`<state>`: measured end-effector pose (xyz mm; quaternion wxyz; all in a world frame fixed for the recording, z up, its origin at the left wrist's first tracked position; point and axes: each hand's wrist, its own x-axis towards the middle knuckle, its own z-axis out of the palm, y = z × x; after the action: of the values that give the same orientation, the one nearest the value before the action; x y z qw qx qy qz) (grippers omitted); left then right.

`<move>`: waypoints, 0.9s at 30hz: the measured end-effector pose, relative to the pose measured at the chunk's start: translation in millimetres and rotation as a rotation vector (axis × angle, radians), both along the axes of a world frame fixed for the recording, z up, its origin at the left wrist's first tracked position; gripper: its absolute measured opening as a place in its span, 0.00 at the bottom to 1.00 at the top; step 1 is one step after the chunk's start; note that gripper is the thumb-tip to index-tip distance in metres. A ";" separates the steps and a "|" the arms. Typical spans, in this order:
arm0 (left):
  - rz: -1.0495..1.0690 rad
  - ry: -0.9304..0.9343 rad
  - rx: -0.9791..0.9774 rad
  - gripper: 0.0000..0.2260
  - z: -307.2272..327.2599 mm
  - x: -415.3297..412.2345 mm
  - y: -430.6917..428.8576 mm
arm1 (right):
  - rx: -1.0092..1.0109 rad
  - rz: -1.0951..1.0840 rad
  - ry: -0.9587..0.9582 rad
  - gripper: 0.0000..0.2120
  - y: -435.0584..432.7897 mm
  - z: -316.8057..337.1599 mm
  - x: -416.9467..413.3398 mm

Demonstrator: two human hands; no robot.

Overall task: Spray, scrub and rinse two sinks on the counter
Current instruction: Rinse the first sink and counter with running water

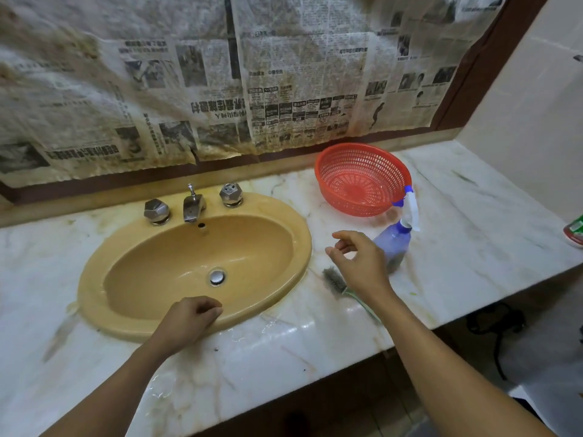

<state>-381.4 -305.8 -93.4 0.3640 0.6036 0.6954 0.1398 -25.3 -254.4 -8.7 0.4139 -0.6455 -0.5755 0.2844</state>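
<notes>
A mustard-yellow oval sink (94, 279) is set into the marble counter (284, 357), with a metal faucet (192, 203) and two knobs at its back rim. My left hand (189, 320) rests on the sink's front rim, fingers loosely curled, holding nothing. My right hand (359, 260) hovers over the counter right of the sink, fingers half curled and empty. Just behind it stands a blue spray bottle (394, 244) with a white trigger. A wire brush (334, 282) with a green handle lies under that wrist. Only one sink is in view.
A red plastic colander basket (362, 181) sits at the back right of the counter. A green and red packet (575, 231) shows at the right edge. Stained newspaper (220, 89) covers the wall above. The counter's front edge drops off to the lower right.
</notes>
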 end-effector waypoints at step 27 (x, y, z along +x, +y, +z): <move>0.195 0.179 0.496 0.19 -6.5 -121.8 108.6 | -0.088 0.477 -0.465 0.29 175.9 -30.1 -242.9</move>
<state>-503.1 -197.2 -99.9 0.1271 0.6146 0.7241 0.2862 -268.2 -78.5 -38.8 0.1651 -0.5575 -0.7765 0.2429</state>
